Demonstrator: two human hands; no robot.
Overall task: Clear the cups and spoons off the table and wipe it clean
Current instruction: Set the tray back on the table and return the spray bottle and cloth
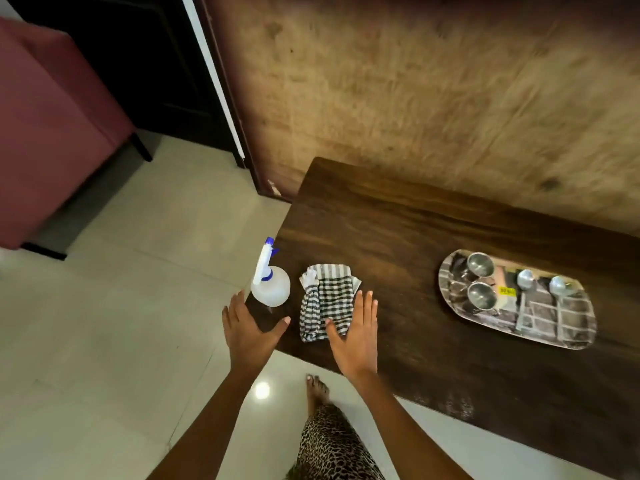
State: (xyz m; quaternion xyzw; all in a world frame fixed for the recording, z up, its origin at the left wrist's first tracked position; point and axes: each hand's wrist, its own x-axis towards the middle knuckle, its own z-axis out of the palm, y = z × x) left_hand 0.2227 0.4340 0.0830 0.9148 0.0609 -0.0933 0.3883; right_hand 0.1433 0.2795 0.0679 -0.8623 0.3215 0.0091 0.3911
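Cups (pixel 480 265) of shiny steel, two, stand beside two steel spoons (pixel 525 280) in an oval mirror-bright tray (pixel 554 329) toward the right end of the dark wooden table (pixel 398 230). At its left corner, my flat, straight-fingered hands hold nothing: left hand (pixel 247 327) near a round translucent spray bottle (pixel 272 289), right hand (pixel 356 330) overlapping a folded checked cloth (pixel 325 299).

wall: tan wood panel (pixel 415 98) | floor: pale glossy tiles (pixel 104 341) | furniture: maroon sofa (pixel 45 133) | dark doorway (pixel 138 64)
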